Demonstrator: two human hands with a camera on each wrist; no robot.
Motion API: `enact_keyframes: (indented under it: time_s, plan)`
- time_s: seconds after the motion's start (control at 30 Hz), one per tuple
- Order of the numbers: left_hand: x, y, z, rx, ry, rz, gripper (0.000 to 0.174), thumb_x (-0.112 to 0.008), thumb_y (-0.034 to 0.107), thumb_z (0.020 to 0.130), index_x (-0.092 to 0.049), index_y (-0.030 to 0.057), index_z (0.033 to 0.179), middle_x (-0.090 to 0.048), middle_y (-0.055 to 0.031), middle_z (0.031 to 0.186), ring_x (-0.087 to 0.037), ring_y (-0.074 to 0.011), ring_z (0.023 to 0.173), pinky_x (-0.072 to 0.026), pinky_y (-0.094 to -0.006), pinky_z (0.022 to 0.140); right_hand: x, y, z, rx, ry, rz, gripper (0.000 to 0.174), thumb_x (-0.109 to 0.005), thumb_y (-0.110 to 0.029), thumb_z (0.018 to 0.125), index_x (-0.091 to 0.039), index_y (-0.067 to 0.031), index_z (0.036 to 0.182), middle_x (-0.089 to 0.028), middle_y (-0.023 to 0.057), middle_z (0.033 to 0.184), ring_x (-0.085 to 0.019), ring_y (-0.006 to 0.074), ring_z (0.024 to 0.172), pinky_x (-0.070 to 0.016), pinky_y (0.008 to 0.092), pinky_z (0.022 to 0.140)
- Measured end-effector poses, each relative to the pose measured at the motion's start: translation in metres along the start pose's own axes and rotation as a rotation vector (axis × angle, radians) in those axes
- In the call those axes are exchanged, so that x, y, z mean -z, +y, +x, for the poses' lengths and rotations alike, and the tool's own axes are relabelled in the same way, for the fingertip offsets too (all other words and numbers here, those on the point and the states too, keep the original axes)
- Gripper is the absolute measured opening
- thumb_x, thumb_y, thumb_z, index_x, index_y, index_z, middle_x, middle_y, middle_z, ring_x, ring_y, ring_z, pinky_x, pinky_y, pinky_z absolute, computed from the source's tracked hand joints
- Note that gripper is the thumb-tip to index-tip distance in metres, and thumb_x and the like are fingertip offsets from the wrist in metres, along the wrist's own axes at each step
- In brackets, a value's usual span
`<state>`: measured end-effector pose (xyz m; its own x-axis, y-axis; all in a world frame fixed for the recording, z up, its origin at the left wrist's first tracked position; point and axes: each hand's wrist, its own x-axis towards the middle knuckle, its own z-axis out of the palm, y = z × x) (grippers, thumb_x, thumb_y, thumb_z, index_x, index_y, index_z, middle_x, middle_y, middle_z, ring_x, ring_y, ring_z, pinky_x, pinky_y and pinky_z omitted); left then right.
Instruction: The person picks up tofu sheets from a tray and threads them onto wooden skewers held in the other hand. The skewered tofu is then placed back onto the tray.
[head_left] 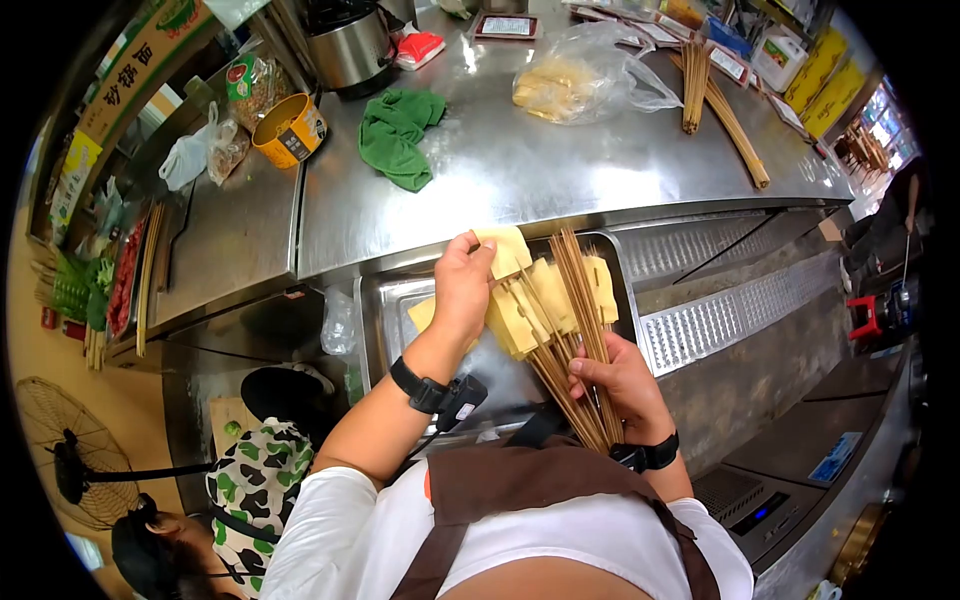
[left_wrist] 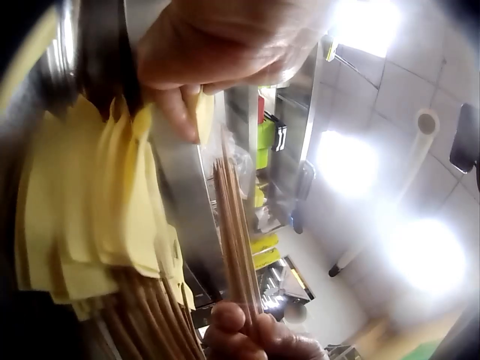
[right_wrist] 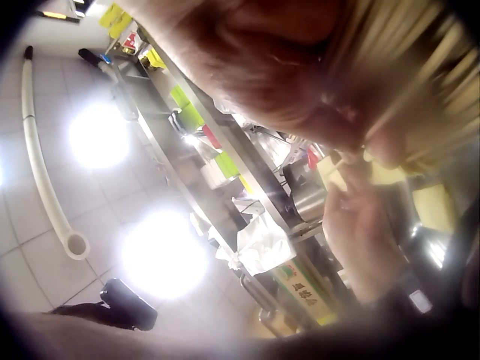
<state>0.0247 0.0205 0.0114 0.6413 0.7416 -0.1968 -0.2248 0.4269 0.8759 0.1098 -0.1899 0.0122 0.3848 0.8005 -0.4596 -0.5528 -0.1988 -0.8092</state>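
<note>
In the head view the left hand (head_left: 464, 285) pinches a folded yellow sheet (head_left: 503, 250) between thumb and fingers, above a metal tray (head_left: 400, 300). The right hand (head_left: 625, 385) grips a bundle of thin wooden sticks (head_left: 575, 275), whose upper ends fan over the tray. Beside that bundle lie several yellow sheets on sticks (head_left: 515, 320), with their stick ends pointing toward the apron. The left wrist view shows the left hand (left_wrist: 225, 45) above, holding the sheet's edge (left_wrist: 203, 118), and the right fingers around the upright sticks (left_wrist: 236, 240). Whether a stick pierces the pinched sheet, I cannot tell.
On the steel counter (head_left: 480, 170) behind the tray are a green cloth (head_left: 398, 138), a plastic bag (head_left: 590, 80), more sticks (head_left: 693, 88) and a yellow tub (head_left: 290, 130). A perforated metal panel (head_left: 740, 315) lies right of the tray. Another person (head_left: 250, 480) is at lower left.
</note>
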Motion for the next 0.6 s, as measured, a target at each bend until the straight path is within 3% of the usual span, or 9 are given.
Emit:
enact_keyframes:
  time_s: [0.2,0.3,0.5,0.6]
  plan:
    - [-0.004,0.001,-0.004,-0.06,-0.047,0.033,0.017,-0.048,0.01,0.095,-0.051,0.0005,0.11,-0.065,-0.0089,0.095,-0.064,-0.0137,0.081,-0.0553,-0.0304,0.076,0.0,0.002,0.001,0.014,0.001,-0.026,0.015,-0.063,0.001,0.083,-0.051,-0.0022,0.091,-0.059,0.0083,0.073,-0.06,0.0155,0.058,-0.0498,0.0247,0.054]
    - [-0.011,0.004,-0.012,-0.063,-0.054,0.018,0.018,-0.046,0.01,0.097,-0.05,-0.0018,0.109,-0.066,-0.0111,0.095,-0.064,-0.0143,0.082,-0.0525,-0.0267,0.073,-0.001,0.002,0.001,0.007,0.008,-0.008,0.015,-0.063,0.002,0.082,-0.051,-0.0021,0.091,-0.059,0.008,0.072,-0.059,0.0152,0.058,-0.0504,0.0251,0.055]
    - [-0.005,-0.018,-0.02,-0.3,-0.19,0.1,0.02,-0.048,0.007,0.096,-0.048,-0.0033,0.113,-0.065,-0.0111,0.102,-0.062,-0.0122,0.09,-0.05,-0.025,0.079,-0.002,0.0,-0.001,0.004,0.014,0.007,0.015,-0.063,0.002,0.082,-0.051,-0.0021,0.091,-0.059,0.0078,0.072,-0.059,0.0145,0.057,-0.0504,0.0248,0.055]
    - [-0.007,-0.02,-0.022,-0.317,-0.123,0.029,0.024,-0.049,0.003,0.094,-0.044,-0.003,0.117,-0.064,-0.0119,0.105,-0.061,-0.0119,0.092,-0.0489,-0.0242,0.08,-0.003,0.0,-0.001,0.012,0.009,0.006,0.015,-0.063,0.002,0.082,-0.051,-0.0021,0.091,-0.059,0.0076,0.072,-0.059,0.0142,0.057,-0.0501,0.0244,0.055]
